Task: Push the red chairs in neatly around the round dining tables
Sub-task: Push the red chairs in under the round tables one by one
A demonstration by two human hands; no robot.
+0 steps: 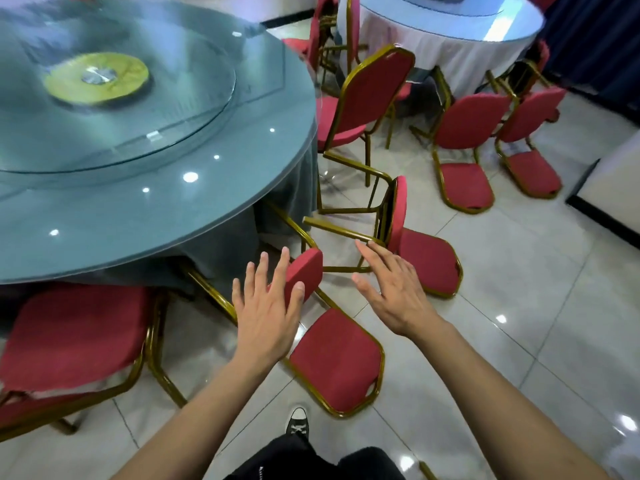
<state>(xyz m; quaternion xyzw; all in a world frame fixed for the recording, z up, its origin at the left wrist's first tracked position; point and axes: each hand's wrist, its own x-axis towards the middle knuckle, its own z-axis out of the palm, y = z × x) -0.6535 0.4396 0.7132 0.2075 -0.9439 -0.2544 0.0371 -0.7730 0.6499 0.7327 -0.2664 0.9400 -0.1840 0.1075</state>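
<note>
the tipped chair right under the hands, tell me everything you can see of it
The tipped chair has red fabric padding on its seat and back, set in a gold-coloured metal frame. It lies on the pale tiled floor, legs toward the grey-clothed round table. The left hand rests open against its red seat edge.

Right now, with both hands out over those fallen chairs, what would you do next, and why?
Probably take hold of the nearest chair, which lies tipped over on the floor by the grey-blue table, and stand it upright. The left hand already hovers open at its seat edge; the right hand reaches open toward a second tipped chair. Neither can be pushed in while lying down.
</note>
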